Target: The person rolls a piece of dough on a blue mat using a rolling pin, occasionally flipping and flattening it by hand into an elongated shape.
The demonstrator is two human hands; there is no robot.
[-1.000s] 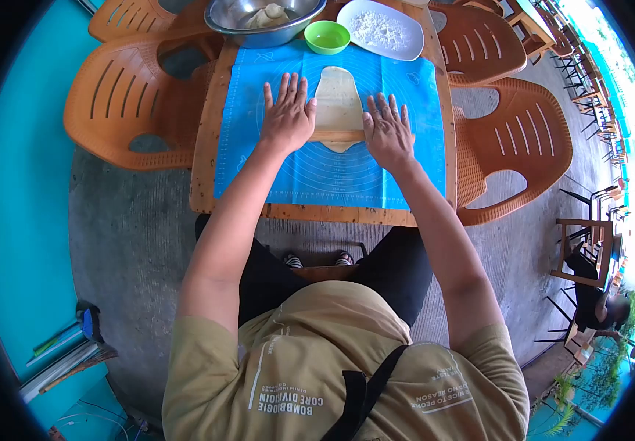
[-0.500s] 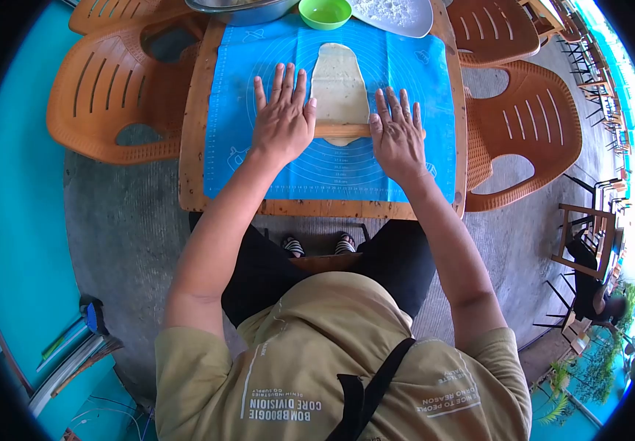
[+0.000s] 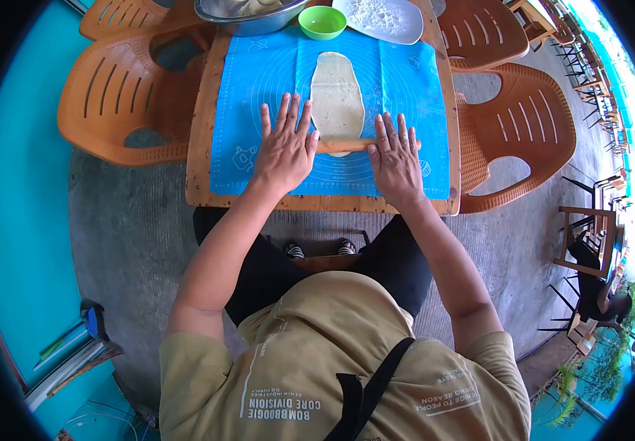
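A long oval sheet of flattened dough (image 3: pixel 337 95) lies on a blue silicone mat (image 3: pixel 248 95) printed with circles. Across the dough's near end rests a wooden rolling pin (image 3: pixel 341 145), with a small strip of dough showing on my side of it. My left hand (image 3: pixel 286 151) is spread flat over the pin's left end, hiding that end. My right hand (image 3: pixel 396 163) lies on the right part, fingers stretched forward, and the pin's tip shows past it. Both hands are open, pressing from above without wrapping round the pin.
At the table's far side stand a metal bowl (image 3: pixel 253 23) with pale dough pieces, a green bowl (image 3: pixel 323 23) and a white plate (image 3: pixel 406 31) of flour. The wooden table (image 3: pixel 197 147) has orange chairs (image 3: pixel 123 95) on both sides. A person in dark clothing (image 3: pixel 593 294) is far right.
Both hands and the rolling pin have moved toward my body, down to the dough's near end. The view has shifted slightly.
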